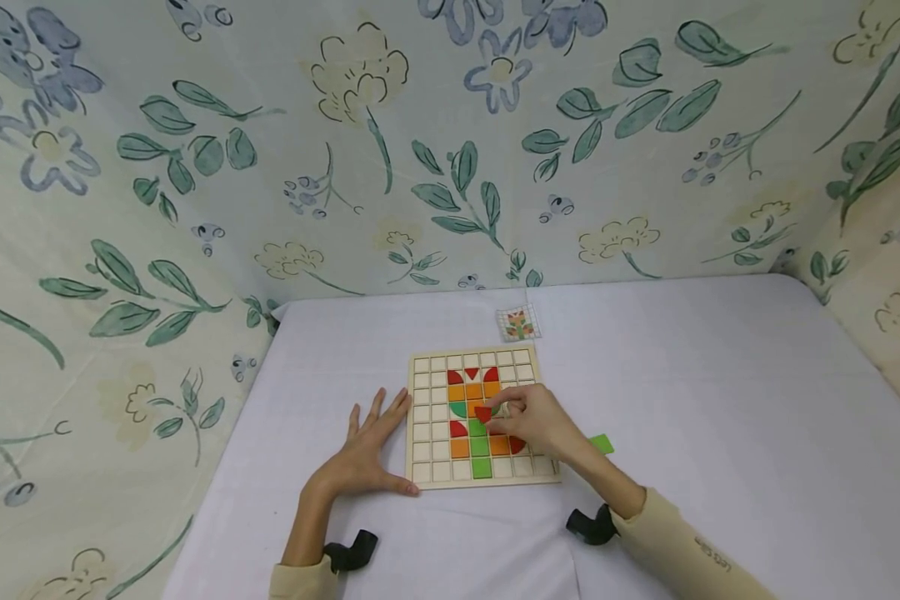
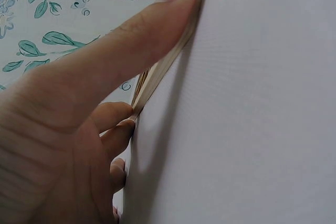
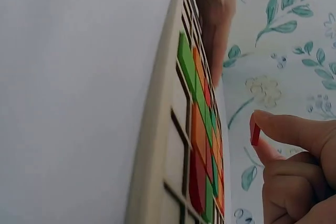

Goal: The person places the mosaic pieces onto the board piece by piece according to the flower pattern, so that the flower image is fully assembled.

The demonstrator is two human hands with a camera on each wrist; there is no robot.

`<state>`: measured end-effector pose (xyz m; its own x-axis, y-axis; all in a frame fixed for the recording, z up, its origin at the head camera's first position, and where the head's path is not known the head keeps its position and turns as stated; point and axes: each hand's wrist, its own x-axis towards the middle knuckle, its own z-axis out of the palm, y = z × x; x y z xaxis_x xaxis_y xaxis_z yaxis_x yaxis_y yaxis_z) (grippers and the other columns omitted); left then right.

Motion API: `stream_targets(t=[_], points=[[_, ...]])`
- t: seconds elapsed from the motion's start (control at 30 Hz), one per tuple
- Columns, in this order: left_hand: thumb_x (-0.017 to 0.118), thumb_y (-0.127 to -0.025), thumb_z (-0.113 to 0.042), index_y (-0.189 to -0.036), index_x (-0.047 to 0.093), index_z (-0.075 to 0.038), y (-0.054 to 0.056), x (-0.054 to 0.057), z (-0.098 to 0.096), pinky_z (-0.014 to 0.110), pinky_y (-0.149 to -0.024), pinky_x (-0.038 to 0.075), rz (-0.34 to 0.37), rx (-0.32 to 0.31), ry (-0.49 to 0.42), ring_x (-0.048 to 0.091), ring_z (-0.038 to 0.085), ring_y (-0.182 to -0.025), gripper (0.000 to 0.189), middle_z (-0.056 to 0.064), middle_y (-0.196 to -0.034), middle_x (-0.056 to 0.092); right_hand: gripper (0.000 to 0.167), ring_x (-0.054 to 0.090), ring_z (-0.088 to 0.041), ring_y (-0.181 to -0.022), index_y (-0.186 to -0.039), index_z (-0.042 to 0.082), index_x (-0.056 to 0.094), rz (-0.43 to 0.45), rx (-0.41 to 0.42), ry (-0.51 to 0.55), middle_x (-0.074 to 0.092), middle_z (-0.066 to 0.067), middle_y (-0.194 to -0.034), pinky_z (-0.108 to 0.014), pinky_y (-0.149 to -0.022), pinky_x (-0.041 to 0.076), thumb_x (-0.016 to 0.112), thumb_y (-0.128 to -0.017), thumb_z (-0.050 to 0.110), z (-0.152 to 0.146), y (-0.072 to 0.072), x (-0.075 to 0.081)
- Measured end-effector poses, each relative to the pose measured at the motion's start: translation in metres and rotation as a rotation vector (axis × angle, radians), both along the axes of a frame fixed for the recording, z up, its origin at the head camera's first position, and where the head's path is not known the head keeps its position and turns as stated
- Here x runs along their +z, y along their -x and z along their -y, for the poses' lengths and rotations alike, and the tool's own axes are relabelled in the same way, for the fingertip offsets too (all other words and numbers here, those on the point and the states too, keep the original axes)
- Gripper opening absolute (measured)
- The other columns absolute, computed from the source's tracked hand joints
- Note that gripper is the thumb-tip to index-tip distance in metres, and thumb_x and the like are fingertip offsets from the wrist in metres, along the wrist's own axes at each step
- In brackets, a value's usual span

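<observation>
A wooden grid board [image 1: 420, 460] lies on the white cloth, with red, orange and green tiles in its middle cells. My right hand [image 1: 536, 417] is over the board and pinches a small red tile [image 1: 483, 413] between thumb and fingertip. In the right wrist view that red tile [image 3: 255, 135] is seen edge-on, held above the grid. My left hand [image 1: 360, 458] rests at the board's left side with fingers spread, the thumb at the near left corner. The left wrist view shows the thumb [image 2: 152, 35] against the board's edge. My right hand hides some cells.
Beyond the board's far edge lies a small pattern card [image 1: 518, 322] with a similar design. A loose green tile [image 1: 602, 443] is on the cloth beside my right forearm. Floral fabric [image 1: 390, 167] hangs behind the table.
</observation>
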<state>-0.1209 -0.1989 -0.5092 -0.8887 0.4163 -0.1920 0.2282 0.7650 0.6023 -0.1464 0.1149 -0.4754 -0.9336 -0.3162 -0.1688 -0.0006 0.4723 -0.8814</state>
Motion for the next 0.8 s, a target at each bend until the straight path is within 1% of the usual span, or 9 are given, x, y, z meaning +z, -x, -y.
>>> stream_targets(t=[0.13, 0.27, 0.33, 0.53, 0.7, 0.8], points=[[0.096, -0.061, -0.056, -0.167, 0.015, -0.020, 0.000, 0.000, 0.000, 0.067, -0.125, -0.017, 0.004, -0.002, 0.001, -0.012, 0.035, -0.163, 0.139, -0.002, -0.177, 0.008, 0.023, 0.026, -0.007, -0.046, -0.106, 0.005, 0.078, -0.022, 0.078, 0.013, 0.031, 0.007, -0.051, -0.018, -0.048, 0.025, 0.084, -0.085, 0.013, 0.028, -0.012, -0.008], [0.095, -0.062, -0.057, -0.167, 0.015, -0.020, 0.001, -0.001, 0.000, 0.067, -0.125, -0.017, 0.006, -0.006, 0.008, -0.012, 0.034, -0.163, 0.138, -0.003, -0.177, 0.007, 0.021, 0.029, -0.006, -0.045, -0.103, 0.006, 0.080, -0.030, 0.112, 0.009, 0.032, 0.008, -0.050, -0.017, -0.046, 0.023, 0.085, -0.083, 0.011, 0.048, -0.021, -0.016], [0.095, -0.062, -0.057, -0.167, 0.015, -0.020, 0.001, -0.001, 0.001, 0.068, -0.125, -0.017, 0.004, -0.006, 0.007, -0.012, 0.035, -0.163, 0.138, -0.002, -0.177, 0.008, 0.020, 0.030, -0.006, -0.045, -0.102, 0.004, 0.079, -0.032, 0.123, 0.011, 0.033, 0.008, -0.051, -0.017, -0.045, 0.022, 0.084, -0.083, 0.009, 0.055, -0.024, -0.018], [0.095, -0.061, -0.057, -0.167, 0.016, -0.020, 0.001, -0.001, 0.002, 0.068, -0.125, -0.017, -0.001, -0.011, -0.004, -0.011, 0.035, -0.163, 0.138, -0.002, -0.177, 0.008, 0.020, 0.034, -0.006, -0.045, -0.102, 0.000, 0.077, -0.060, 0.126, 0.010, 0.038, 0.007, -0.052, -0.016, -0.044, 0.024, 0.082, -0.083, 0.004, 0.068, -0.027, -0.023], [0.095, -0.062, -0.057, -0.167, 0.015, -0.019, 0.001, -0.002, 0.001, 0.068, -0.125, -0.017, -0.008, -0.021, 0.000, -0.012, 0.035, -0.163, 0.138, -0.002, -0.177, 0.008, 0.020, 0.036, -0.007, -0.045, -0.101, 0.000, 0.077, -0.083, 0.119, -0.010, 0.039, 0.007, -0.052, -0.016, -0.044, 0.025, 0.082, -0.082, 0.002, 0.068, -0.027, -0.025], [0.095, -0.062, -0.057, -0.167, 0.015, -0.020, 0.001, -0.002, 0.002, 0.067, -0.125, -0.017, -0.009, -0.018, 0.004, -0.012, 0.035, -0.163, 0.138, -0.002, -0.177, 0.007, 0.020, 0.036, -0.007, -0.046, -0.101, 0.002, 0.077, -0.083, 0.114, -0.012, 0.039, 0.006, -0.053, -0.017, -0.044, 0.025, 0.082, -0.082, 0.002, 0.068, -0.027, -0.025]])
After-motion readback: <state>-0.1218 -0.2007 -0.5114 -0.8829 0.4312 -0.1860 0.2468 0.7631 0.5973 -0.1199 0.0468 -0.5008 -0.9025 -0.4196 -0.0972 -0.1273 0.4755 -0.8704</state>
